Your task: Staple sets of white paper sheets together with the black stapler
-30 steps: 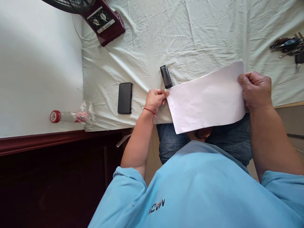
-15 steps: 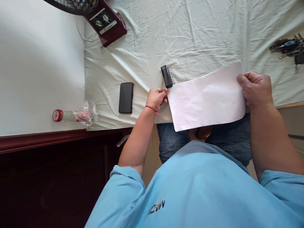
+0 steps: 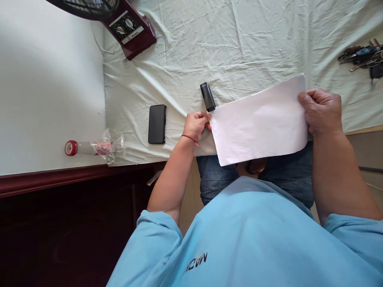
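Both hands, left [image 3: 196,124] and right [image 3: 322,111], pinch the white paper sheet [image 3: 259,120] over the bed's near edge [image 3: 143,159]; a black cylindrical stick [image 3: 207,96] touches its corner, a black phone [image 3: 157,124] lies left.

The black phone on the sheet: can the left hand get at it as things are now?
Probably yes. The phone lies flat on the sheet just beside the left hand, with nothing between them. But that hand now grips one end of the paper.

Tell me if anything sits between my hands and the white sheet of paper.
Nothing does: the left hand and right hand already grip opposite ends of the white paper sheet.
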The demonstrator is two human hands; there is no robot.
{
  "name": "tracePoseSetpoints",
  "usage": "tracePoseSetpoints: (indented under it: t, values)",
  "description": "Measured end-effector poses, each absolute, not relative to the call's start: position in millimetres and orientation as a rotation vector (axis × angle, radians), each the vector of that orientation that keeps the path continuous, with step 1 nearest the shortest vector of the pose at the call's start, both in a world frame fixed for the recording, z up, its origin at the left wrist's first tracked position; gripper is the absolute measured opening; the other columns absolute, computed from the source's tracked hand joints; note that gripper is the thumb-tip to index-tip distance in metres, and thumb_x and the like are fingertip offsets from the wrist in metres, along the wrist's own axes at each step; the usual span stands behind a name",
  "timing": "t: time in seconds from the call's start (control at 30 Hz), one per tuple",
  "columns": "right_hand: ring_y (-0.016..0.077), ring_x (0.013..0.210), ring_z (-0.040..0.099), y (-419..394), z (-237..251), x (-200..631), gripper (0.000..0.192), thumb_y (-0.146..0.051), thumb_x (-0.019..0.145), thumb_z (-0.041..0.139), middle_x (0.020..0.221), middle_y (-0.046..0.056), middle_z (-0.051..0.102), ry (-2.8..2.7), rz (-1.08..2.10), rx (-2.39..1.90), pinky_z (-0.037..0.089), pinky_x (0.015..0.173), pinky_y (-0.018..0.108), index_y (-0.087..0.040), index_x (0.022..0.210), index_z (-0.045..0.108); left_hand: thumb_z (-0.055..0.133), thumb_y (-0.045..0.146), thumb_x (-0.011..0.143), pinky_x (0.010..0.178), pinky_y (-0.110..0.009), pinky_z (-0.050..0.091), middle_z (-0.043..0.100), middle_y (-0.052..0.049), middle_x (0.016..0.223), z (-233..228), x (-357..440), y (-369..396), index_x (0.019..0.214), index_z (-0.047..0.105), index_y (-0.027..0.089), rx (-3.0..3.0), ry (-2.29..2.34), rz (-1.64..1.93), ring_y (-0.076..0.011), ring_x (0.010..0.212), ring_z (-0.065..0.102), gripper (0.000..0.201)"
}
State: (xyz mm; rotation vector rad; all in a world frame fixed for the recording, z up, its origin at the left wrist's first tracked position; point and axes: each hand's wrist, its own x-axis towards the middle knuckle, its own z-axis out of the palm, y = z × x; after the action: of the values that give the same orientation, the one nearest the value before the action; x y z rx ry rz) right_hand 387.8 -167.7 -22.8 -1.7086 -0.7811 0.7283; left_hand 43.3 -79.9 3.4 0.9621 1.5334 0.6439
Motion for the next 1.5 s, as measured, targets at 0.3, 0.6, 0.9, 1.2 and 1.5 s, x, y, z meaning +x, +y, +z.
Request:
tracePoseSetpoints:
  t: [0.3, 0.6, 0.9, 1.2, 1.5]
  values:
    - [0.0050, 0.057, 0.041, -166, -22, 386, 0.023, -0.031, 0.074, 0.087, 0.064, -0.003, 0.055, -0.719, 0.696, -1.709, 0.033, 0.052, 0.022, -0.014, 0.073, 0.071, 0.061, 0.001, 0.100, 0.041, -0.019, 0.018, 0.055, 0.002, 0.049, 5, 45, -79, 0.065, 0.059, 0.014, 0.906, 1.505, 0.610, -0.0058, 0.041, 0.051, 0.037]
    - [0.0039, 0.057, 0.039, -164, -23, 389, 0.022, -0.027, 0.077, 0.087, 0.065, -0.003, 0.053, -0.724, 0.684, -1.723, 0.030, 0.052, 0.022, -0.013, 0.074, 0.070, 0.070, 0.007, 0.093, 0.048, -0.021, 0.034, 0.064, 0.001, 0.064, -2, 43, -84, 0.072, 0.065, 0.015, 1.116, 1.634, 0.665, -0.0062, 0.045, 0.049, 0.023]
    - [0.0040, 0.057, 0.039, -165, -19, 385, 0.016, -0.023, 0.077, 0.082, 0.063, -0.004, 0.052, -0.720, 0.695, -1.708, 0.031, 0.053, 0.022, -0.014, 0.072, 0.069, 0.066, 0.018, 0.099, 0.135, -0.043, 0.041, 0.074, -0.008, 0.149, -21, 22, -80, 0.128, 0.078, 0.024, 2.139, 1.537, 0.955, -0.0258, 0.151, 0.060, 0.033]
    - [0.0056, 0.059, 0.040, -165, -25, 388, 0.017, -0.028, 0.074, 0.082, 0.064, -0.003, 0.053, -0.725, 0.678, -1.740, 0.032, 0.054, 0.023, -0.015, 0.076, 0.072, 0.058, 0.013, 0.099, 0.143, -0.058, 0.016, 0.071, -0.008, 0.156, -24, 27, -89, 0.132, 0.080, 0.031, 2.211, 1.536, 0.698, -0.0272, 0.153, 0.062, 0.044]
    - [0.0049, 0.058, 0.037, -166, -28, 389, 0.025, -0.031, 0.079, 0.088, 0.064, -0.003, 0.050, -0.794, 0.656, -1.709, 0.028, 0.055, 0.025, -0.015, 0.075, 0.069, 0.071, 0.029, 0.098, 0.142, -0.054, 0.028, 0.068, -0.006, 0.161, 2, 0, -87, 0.142, 0.074, 0.026, 2.159, 1.399, 0.779, -0.0319, 0.164, 0.047, 0.044]
